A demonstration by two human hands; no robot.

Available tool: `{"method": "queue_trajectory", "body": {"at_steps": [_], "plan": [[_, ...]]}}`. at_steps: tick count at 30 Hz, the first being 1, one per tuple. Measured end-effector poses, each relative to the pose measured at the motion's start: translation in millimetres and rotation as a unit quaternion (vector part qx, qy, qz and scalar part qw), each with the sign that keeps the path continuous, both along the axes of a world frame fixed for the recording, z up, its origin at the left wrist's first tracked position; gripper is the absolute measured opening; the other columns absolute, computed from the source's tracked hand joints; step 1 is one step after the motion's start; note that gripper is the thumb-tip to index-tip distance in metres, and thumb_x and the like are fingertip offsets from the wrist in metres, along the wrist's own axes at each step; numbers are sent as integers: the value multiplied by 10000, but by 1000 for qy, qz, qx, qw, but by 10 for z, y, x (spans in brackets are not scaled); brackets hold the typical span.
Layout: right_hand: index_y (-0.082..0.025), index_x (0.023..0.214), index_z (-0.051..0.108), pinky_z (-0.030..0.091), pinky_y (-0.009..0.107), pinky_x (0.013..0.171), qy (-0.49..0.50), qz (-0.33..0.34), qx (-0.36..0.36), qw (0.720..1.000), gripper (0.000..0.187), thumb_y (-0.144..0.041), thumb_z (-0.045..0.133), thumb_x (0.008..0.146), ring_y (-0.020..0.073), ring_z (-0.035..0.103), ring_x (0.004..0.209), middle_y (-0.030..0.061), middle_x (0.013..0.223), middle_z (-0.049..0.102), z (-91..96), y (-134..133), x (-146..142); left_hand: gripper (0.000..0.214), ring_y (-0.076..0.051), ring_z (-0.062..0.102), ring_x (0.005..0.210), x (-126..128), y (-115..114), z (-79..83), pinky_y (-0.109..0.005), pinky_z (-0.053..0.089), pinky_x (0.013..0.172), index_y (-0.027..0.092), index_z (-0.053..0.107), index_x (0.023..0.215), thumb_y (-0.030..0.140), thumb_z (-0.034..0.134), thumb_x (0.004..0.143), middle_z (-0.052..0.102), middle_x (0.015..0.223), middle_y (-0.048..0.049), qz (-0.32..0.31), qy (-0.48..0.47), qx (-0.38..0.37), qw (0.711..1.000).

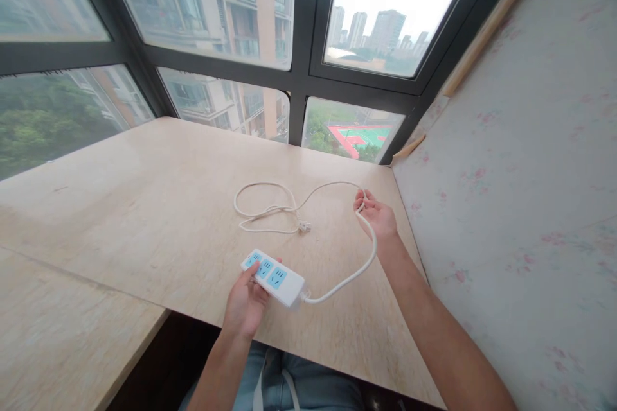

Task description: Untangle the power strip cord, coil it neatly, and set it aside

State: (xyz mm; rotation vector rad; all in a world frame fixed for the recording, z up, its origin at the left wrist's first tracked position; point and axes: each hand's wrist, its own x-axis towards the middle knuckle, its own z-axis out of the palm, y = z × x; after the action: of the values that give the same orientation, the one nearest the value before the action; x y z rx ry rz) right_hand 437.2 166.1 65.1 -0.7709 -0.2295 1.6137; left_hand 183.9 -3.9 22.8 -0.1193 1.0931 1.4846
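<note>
A white power strip [290, 289] with three blue socket faces is tilted a little above the near part of the counter. My left hand [247, 302] grips its left end, the thumb on top and the fingers underneath. From the strip's right end a white power cord [348, 279] curves up to my right hand [378, 215], whose fingers are closed around it. Beyond that hand, the cord runs left and lies in loose loops on the counter. Its plug [304, 227] rests beside the loops, behind the strip.
The marble-patterned counter [144, 205] stretches left, with a seam and a cut-out edge at front left. Dark-framed windows [299, 83] stand along the back. A flower-papered wall [511, 205] rises close to my right arm. My legs in jeans [308, 385] are below the front edge.
</note>
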Motion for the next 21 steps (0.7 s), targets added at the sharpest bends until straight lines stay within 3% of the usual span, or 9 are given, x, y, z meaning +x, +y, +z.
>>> {"method": "queue_trajectory", "body": {"at_steps": [4, 8, 12, 15, 18, 21], "plan": [[-190, 989, 508, 592, 174, 619, -3, -47, 3, 999, 469, 127, 409, 657, 79, 669, 802, 25, 935, 610, -88, 14, -83, 420, -173, 707, 602, 101, -215, 131, -249, 596, 507, 177, 431, 1356, 118, 496, 945, 725, 882, -85, -15, -33, -11, 999], [-217, 1015, 501, 615, 210, 698, -17, -57, 28, 998, 463, 115, 418, 704, 76, 678, 860, 28, 1030, 617, -24, 53, -152, 450, -139, 670, 508, 206, -384, 223, -227, 579, 439, 246, 435, 1373, 129, 509, 946, 713, 845, -38, -73, -67, -37, 994], [-198, 1030, 509, 621, 205, 660, 21, -63, 40, 997, 406, 92, 381, 776, 91, 672, 914, 64, 1055, 607, 161, 42, -188, 383, -170, 704, 586, 230, -453, 274, -209, 587, 461, 144, 469, 1340, 156, 499, 958, 703, 852, -84, -102, -137, -49, 984], [-170, 1047, 512, 626, 211, 683, 53, -68, 37, 996, 412, 98, 357, 776, 106, 665, 968, 96, 1095, 595, 286, 16, -216, 391, -191, 730, 693, 184, -488, 270, -170, 586, 511, 70, 450, 1342, 259, 424, 1001, 685, 923, -155, -144, -242, -66, 957], [-172, 1098, 498, 629, 255, 780, 66, -71, 55, 994, 492, 124, 332, 741, 111, 649, 1046, 109, 1187, 586, 353, -4, -257, 452, -185, 734, 742, 117, -542, 185, -135, 575, 558, 44, 443, 1337, 351, 385, 1011, 650, 1021, -225, -175, -316, -57, 931], [-178, 1126, 483, 617, 245, 829, 76, -77, 74, 991, 526, 138, 314, 741, 97, 631, 1102, 107, 1251, 569, 383, -21, -308, 449, -125, 706, 630, 73, -588, 50, -108, 554, 541, 32, 482, 1275, 381, 405, 1002, 643, 1010, -221, -192, -362, -52, 911]]}}
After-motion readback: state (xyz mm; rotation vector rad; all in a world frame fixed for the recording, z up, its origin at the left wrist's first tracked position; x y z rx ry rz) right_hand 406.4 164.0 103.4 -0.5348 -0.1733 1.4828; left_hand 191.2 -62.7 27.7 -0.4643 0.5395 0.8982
